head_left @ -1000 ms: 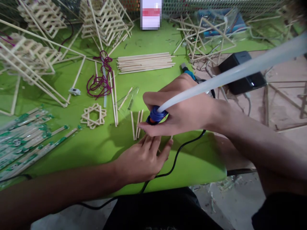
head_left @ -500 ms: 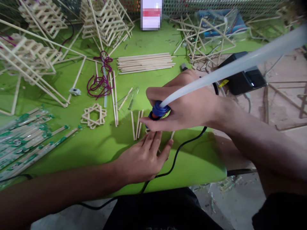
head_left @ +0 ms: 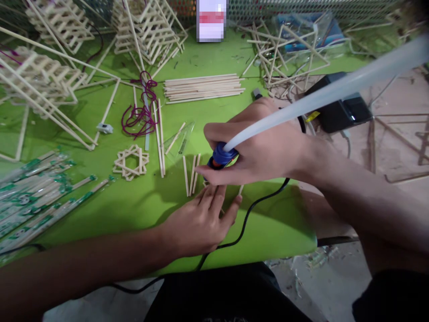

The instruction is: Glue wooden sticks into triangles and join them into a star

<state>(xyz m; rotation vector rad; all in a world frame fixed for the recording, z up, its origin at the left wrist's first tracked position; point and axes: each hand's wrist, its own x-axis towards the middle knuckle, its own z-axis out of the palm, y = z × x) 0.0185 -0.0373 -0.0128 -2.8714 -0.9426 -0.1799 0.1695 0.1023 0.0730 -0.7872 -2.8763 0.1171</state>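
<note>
below the stick bundle (head_left: 203, 88), the right hand (head_left: 258, 145) was closed around a blue glue gun (head_left: 224, 153), a white glue stick (head_left: 301, 110) jutting from its back. farther below the bundle, the left hand (head_left: 197, 223) lay with its thumb at a thin stick (head_left: 241, 190); whether it pinched anything, i could not tell. short sticks (head_left: 185, 176) lay below the bundle too.

Dim light is reaching the green table (head_left: 275, 239); the right hand (head_left: 256, 147) is casting soft shadows. The white rod (head_left: 318, 100) is blurring rightward; pixelation is masking the panel (head_left: 211, 20).
</note>
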